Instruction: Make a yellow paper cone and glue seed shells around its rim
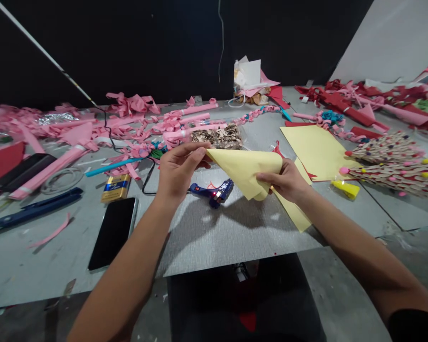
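A sheet of yellow paper (244, 171), rolled into a cone, is held up between both hands above the table. My left hand (181, 168) pinches its pointed tip with thumb and fingers. At the wide end, my right hand (283, 181) grips the overlapping edge, thumb on the near side and fingers partly hidden behind. Below the paper lies a blue glue gun (217, 194) with a small red light, its cord running left. More yellow sheets (315, 147) rest on the table to the right, and one lies partly under my right forearm.
A black phone (113, 232), a gold and blue pack (116, 188) and a dark blue stapler-like tool (36, 209) lie on the left. Pink paper scraps (135, 103) cover the back. Cones with coloured dots (395, 178) lie at right. The table's front edge (242, 267) is near.
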A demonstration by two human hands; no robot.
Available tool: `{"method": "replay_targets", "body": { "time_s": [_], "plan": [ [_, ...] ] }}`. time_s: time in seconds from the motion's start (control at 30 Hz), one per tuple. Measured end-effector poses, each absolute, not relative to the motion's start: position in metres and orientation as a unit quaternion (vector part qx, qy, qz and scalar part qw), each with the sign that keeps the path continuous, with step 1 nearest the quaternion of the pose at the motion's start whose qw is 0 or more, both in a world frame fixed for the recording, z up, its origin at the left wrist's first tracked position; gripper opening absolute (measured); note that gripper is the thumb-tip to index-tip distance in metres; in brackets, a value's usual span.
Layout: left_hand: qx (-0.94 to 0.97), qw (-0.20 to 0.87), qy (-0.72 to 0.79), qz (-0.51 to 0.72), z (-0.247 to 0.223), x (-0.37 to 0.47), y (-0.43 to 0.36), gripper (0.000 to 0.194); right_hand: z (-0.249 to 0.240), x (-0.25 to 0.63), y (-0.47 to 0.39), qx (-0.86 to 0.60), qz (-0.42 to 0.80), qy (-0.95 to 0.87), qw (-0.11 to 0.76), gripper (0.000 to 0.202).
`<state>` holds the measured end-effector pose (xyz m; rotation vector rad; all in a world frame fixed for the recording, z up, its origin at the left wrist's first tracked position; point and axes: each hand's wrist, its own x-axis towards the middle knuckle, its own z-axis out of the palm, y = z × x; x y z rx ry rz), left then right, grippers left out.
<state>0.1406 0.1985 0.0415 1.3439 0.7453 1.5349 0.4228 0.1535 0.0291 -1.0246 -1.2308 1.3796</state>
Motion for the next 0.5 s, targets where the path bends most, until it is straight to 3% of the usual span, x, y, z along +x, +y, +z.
{"method": "replay_targets", "body": {
  "time_s": [0.2, 0.5],
  "plan": [
    [0.551, 0.443, 0.311, 0.635, 0.0408, 0.1404, 0.1981, 0.023, 0.0273, 0.421, 0.1542, -0.437, 0.504, -0.533, 0.52, 0.042],
    [0.541, 0.439, 0.342, 0.631, 0.0385, 0.1396, 0.1996, 0.025, 0.0291, 0.4161, 0.1521, -0.419, 0.442, -0.533, 0.587, 0.057]
  ]
}}
